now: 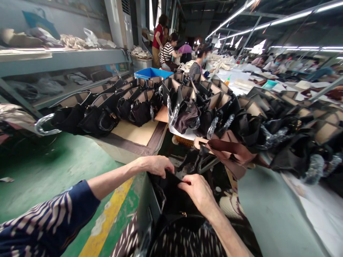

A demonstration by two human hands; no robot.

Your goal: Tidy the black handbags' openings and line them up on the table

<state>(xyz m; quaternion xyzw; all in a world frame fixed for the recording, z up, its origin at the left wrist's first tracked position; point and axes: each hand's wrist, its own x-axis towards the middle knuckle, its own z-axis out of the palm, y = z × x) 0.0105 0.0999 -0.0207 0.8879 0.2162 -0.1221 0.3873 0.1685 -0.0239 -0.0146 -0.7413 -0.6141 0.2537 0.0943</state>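
A black handbag (174,198) rests on my lap, with a small gold-coloured fitting on it and clear plastic near its lower left. My left hand (160,165) pinches the bag's far top edge, its fingers bent over the rim. On the right, my right hand (197,189) grips the same edge between thumb and fingers, a short way from the left. Part of the bag's lower body is hidden by my forearm and the shadow. Just beyond my hands lies a piece of brown leather-like material (230,151).
Many black handbags (142,107) with plastic-wrapped handles stand in rows ahead. A grey table surface (262,207) is at my right. Shelving (66,59) runs along the left wall, and a blue bin (152,73) stands behind the bags. Several people work farther back.
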